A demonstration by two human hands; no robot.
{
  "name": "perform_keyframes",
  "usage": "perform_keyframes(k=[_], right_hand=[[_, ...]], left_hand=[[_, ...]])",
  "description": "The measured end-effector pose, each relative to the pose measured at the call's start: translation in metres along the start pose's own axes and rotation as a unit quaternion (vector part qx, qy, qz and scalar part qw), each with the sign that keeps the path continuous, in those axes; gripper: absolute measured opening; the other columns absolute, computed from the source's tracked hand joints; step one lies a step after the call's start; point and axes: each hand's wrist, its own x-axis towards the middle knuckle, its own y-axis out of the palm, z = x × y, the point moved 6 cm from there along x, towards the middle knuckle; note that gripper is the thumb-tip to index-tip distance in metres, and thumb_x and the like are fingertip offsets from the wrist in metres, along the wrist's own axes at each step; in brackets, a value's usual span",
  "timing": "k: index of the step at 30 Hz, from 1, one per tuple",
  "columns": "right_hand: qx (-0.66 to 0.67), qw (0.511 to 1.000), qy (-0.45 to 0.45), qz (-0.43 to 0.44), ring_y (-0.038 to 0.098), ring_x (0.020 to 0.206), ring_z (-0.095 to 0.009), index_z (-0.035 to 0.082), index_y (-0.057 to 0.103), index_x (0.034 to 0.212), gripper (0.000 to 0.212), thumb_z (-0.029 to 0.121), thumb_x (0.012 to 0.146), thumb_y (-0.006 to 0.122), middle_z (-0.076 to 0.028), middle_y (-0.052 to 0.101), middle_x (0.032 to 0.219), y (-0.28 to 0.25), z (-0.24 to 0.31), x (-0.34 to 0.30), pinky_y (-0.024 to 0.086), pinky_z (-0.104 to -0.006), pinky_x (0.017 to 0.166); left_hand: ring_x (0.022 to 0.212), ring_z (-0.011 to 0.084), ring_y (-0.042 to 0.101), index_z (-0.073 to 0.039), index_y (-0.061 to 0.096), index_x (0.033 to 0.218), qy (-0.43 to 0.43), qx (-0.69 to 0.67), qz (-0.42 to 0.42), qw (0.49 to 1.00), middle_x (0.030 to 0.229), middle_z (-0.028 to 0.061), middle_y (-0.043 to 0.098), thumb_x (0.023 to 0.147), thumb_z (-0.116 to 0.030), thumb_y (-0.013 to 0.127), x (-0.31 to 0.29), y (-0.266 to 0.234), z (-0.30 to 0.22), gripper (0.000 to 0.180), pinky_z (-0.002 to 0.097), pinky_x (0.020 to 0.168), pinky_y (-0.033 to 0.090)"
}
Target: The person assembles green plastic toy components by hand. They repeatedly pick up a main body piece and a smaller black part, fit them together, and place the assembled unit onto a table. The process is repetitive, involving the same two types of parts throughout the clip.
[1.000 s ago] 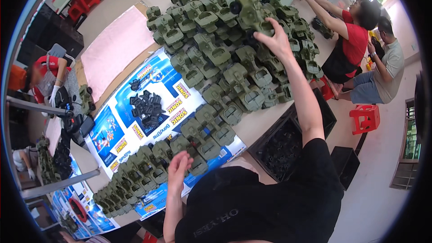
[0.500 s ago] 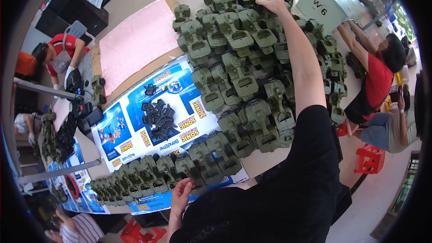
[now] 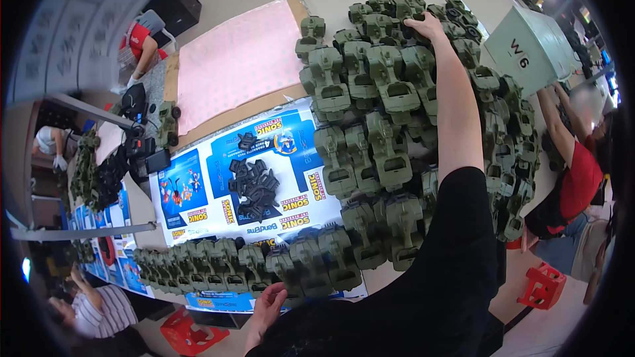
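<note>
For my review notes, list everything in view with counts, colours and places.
Olive-green plastic toy vehicles: too many to count, piled right, lined along the near edge.
Small black plastic parts: one main heap, centre, with more just beyond.
Glossy printed sheets: several, blue and white, on the table.
Flat pink sheet: one, far left-centre.
Pale beige table: one visible here, under these.
Boxy pale-green container: one, upper right.
Red plastic stools: at least two, lower left and right.
Co-workers: at least four, both sides.
Bare left hand: one, beside the near row.
Bare right hand: one, at the pile's far side.
</note>
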Motion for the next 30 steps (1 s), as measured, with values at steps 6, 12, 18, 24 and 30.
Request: perform_keyframes(k=[6, 12, 18, 24, 30], right_hand=[[-0.08, 0.984, 0.025, 0.158, 0.038, 0.13, -0.032, 0.0, 0.054, 0.124, 0.096, 0.078, 0.068, 0.052, -0.021, 0.045, 0.135, 0.068, -0.025, 0.054, 0.029, -0.0421, 0.108], [-0.094, 0.98, -0.014, 0.175, 0.049, 0.12, -0.034, -0.007, 0.057, 0.118, 0.098, 0.079, 0.071, 0.048, -0.025, 0.054, 0.125, 0.04, -0.064, 0.09, 0.037, -0.0409, 0.1], [-0.129, 0.936, -0.311, -0.1, 0.061, 0.097, -0.027, 0.003, 0.062, 0.113, 0.054, 0.049, 0.085, 0.056, -0.016, 0.065, 0.105, -0.024, 0.065, -0.032, 0.045, -0.0351, 0.086], [0.061, 0.913, -0.377, 0.144, 0.061, 0.086, -0.015, 0.009, 0.064, 0.11, 0.032, 0.029, 0.085, 0.064, -0.009, 0.065, 0.103, 0.02, 0.238, -0.306, 0.047, -0.0291, 0.079], [-0.002, 0.911, -0.306, 0.276, 0.064, 0.09, -0.029, 0.003, 0.064, 0.11, 0.046, 0.038, 0.08, 0.066, -0.017, 0.065, 0.104, 0.184, 0.286, -0.397, 0.049, -0.0376, 0.082]], left_hand=[[0.089, 0.01, 0.059, -0.005, 0.056, 0.119, 0.014, 0.0, -0.048, 0.999, 0.097, 0.0045, 0.065, 0.089, -0.025, 0.063, -0.002, -0.017, 0.014, 0.036, 0.0252, 0.074, 0.048], [0.09, 0.0122, 0.061, -0.004, 0.055, 0.121, -0.02, 0.025, -0.039, 0.999, 0.104, 0.0071, 0.064, 0.088, -0.026, 0.064, -0.022, -0.032, 0.011, 0.041, 0.0265, 0.075, 0.05], [0.066, 0.0084, 0.058, -0.002, 0.06, 0.113, 0.137, 0.062, -0.173, 0.973, 0.076, 0.0039, 0.065, 0.089, -0.024, 0.061, -0.021, -0.126, -0.006, 0.033, 0.0248, 0.059, 0.047], [0.069, 0.02, 0.063, 0.0, 0.063, 0.106, 0.257, 0.197, -0.251, 0.912, 0.081, 0.0119, 0.067, 0.085, -0.024, 0.064, 0.048, -0.23, -0.037, 0.033, 0.0307, 0.065, 0.05], [0.096, 0.0325, 0.059, -0.001, 0.058, 0.113, 0.418, 0.295, -0.345, 0.787, 0.101, 0.0214, 0.062, 0.078, -0.036, 0.069, 0.195, -0.321, -0.15, 0.051, 0.0389, 0.086, 0.045]])
